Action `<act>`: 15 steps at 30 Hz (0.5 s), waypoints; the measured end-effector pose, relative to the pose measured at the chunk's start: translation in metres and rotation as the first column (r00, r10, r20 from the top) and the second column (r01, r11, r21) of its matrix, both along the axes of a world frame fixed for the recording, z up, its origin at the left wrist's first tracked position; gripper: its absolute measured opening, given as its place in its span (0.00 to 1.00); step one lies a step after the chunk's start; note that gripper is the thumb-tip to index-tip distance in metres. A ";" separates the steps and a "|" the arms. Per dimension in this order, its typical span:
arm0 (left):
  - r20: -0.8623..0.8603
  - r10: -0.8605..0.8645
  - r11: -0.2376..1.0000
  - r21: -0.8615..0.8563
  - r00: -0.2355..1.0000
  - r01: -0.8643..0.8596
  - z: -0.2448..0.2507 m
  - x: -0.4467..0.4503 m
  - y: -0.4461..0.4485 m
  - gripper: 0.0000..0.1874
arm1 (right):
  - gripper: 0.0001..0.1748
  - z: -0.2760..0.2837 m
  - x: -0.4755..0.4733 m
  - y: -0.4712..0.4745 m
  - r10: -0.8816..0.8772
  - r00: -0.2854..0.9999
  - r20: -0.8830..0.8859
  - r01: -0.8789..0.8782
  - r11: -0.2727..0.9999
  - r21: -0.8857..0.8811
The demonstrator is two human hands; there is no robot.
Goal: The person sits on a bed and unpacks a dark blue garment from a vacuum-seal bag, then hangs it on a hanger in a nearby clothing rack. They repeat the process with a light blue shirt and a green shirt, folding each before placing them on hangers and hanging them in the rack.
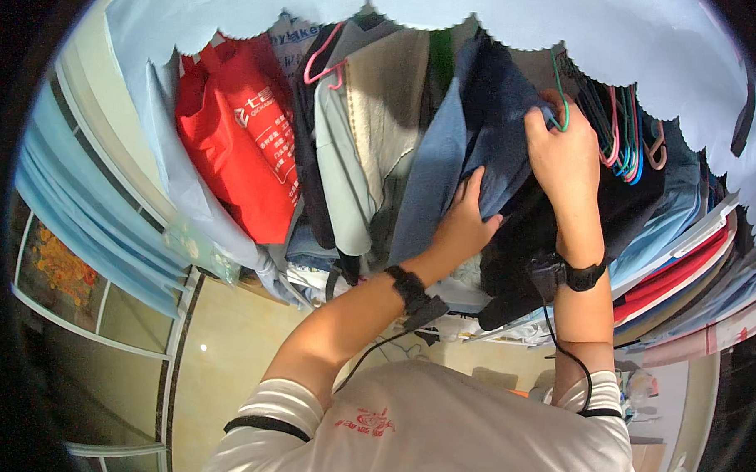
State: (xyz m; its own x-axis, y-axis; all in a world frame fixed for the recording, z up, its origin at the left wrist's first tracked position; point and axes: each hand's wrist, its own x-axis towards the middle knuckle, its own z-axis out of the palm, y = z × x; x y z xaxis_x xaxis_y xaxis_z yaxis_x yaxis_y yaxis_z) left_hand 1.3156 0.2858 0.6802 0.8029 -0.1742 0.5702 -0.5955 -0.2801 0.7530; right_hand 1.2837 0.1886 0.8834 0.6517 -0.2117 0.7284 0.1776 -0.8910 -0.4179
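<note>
My right hand [562, 136] grips the end of a green clothes hanger [558, 80] together with the edge of a dark blue garment [495, 101]. My left hand [468, 217] lies against the lower part of that garment, thumb apart from the fingers; whether it pinches any cloth is unclear. Left of the garment hang a beige knitted piece [388, 92], a pale grey-green garment [341, 168] and a pink hanger [323, 54]. Black cloth [516, 250] hangs below my right hand. Both wrists wear black straps with cables.
A red bag [243, 141] with writing hangs at the left. Several coloured hangers [627, 140] are bunched at the right, above folded or hanging clothes [673, 275]. A pale scalloped cover [532, 12] drapes over the top. Light blue curtains [89, 202] hang at far left, beside the tiled floor [226, 366].
</note>
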 end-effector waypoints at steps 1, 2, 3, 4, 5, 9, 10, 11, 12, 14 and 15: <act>-0.018 -0.002 0.999 -0.049 1.000 0.001 -0.010 0.008 -0.004 0.40 | 0.19 -0.001 0.004 0.003 -0.031 1.000 -0.001 0.031 0.998 -0.050; -0.068 -0.001 1.000 -0.006 0.998 0.001 -0.021 0.015 -0.005 0.35 | 0.19 -0.004 0.008 0.007 -0.001 1.000 0.010 0.001 1.000 -0.030; 0.029 0.040 0.999 -0.004 0.999 -0.040 -0.033 0.020 -0.005 0.34 | 0.18 -0.007 0.012 0.010 0.027 0.999 0.025 -0.027 1.000 -0.012; 0.101 0.074 0.997 -0.004 0.992 -0.074 -0.044 0.023 -0.004 0.33 | 0.17 -0.009 0.017 0.013 0.042 0.998 0.042 -0.042 0.999 -0.007; 0.102 0.092 0.995 0.025 0.991 -0.095 -0.053 0.025 -0.003 0.32 | 0.14 -0.012 0.021 0.018 0.161 0.982 0.100 -0.172 0.979 0.107; -0.056 0.165 0.976 -0.132 0.985 -0.171 -0.077 0.014 0.008 0.32 | 0.12 -0.015 0.041 0.043 0.423 0.860 0.286 -0.449 0.893 0.033; 0.124 0.271 0.959 -0.120 0.955 -0.256 -0.077 0.018 0.011 0.32 | 0.12 -0.014 0.044 0.048 0.390 0.891 0.232 -0.400 0.916 -0.002; -0.001 0.238 0.965 -0.111 0.971 -0.237 -0.078 0.017 0.015 0.31 | 0.13 -0.012 0.048 0.053 0.377 0.903 0.204 -0.371 0.926 -0.067; -0.124 0.203 0.971 -0.101 0.971 -0.216 -0.078 0.019 0.019 0.30 | 0.12 -0.009 0.052 0.057 0.364 0.906 0.218 -0.343 0.931 -0.127; -0.283 0.193 0.977 -0.030 0.940 -0.210 -0.084 0.022 0.028 0.26 | 0.13 -0.005 0.055 0.059 0.397 0.895 0.204 -0.300 0.874 -0.382; -0.309 0.198 0.980 0.041 0.930 -0.194 -0.089 0.025 0.034 0.25 | 0.13 -0.007 0.054 0.059 0.358 0.923 0.143 -0.311 0.911 -0.272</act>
